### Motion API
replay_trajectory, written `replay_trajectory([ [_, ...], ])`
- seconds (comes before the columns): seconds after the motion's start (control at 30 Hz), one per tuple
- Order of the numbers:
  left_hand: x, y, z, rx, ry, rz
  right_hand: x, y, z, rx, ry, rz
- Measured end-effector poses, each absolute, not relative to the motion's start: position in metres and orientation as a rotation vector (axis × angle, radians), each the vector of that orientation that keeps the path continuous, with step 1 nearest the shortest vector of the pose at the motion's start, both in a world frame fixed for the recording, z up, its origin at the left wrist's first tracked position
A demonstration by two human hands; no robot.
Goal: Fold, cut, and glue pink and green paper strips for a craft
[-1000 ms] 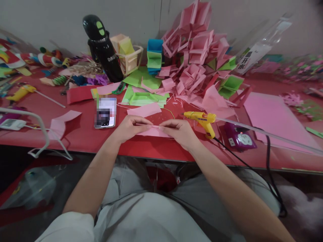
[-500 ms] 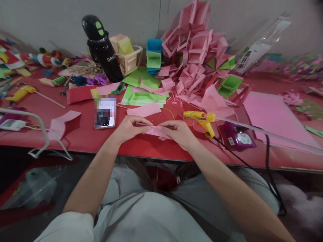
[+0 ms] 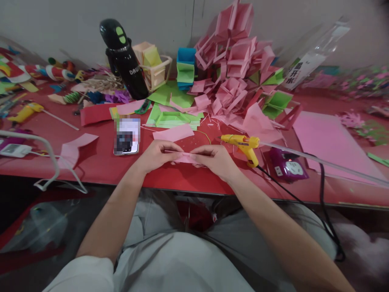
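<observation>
A small pink paper piece [image 3: 186, 157] is pinched between both hands, just above the red table near its front edge. My left hand [image 3: 159, 155] grips its left end, thumb on top and fingers behind. The right end is held the same way by my right hand [image 3: 214, 159]. Behind the hands lies a flat pink strip [image 3: 174, 132]. To the right, a yellow glue gun [image 3: 243, 144] rests on the table, its nozzle pointing left. A phone [image 3: 127, 136] lies left of my left hand.
A purple power socket [image 3: 287, 165] with black cables sits at the right, beside a large pink sheet [image 3: 331, 142]. Farther back stand a black bottle [image 3: 126, 61], a pile of folded pink paper [image 3: 237, 52] and a leaning clear bottle [image 3: 316, 52]. A white bent stand [image 3: 50, 152] is at left.
The pink paper between my fingers has turned and now looks narrower and more level. Both hands keep their grip, with the fingers slightly shifted.
</observation>
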State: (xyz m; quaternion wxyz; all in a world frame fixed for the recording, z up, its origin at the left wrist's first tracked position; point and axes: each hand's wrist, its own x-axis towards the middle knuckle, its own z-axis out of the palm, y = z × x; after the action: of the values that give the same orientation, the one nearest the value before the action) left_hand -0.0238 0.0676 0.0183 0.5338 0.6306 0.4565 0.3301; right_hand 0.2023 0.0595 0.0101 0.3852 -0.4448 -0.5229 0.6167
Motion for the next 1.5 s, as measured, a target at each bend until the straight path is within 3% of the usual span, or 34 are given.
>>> replay_trajectory([
  [1.03,-0.025,0.068,0.019,1.531,1.087,0.863,0.204,0.062,0.013,-1.147,-1.345,1.658],
  [1.5,0.001,0.065,0.019,0.921,1.017,1.176,0.193,0.055,0.019,-1.147,-1.378,1.545],
])
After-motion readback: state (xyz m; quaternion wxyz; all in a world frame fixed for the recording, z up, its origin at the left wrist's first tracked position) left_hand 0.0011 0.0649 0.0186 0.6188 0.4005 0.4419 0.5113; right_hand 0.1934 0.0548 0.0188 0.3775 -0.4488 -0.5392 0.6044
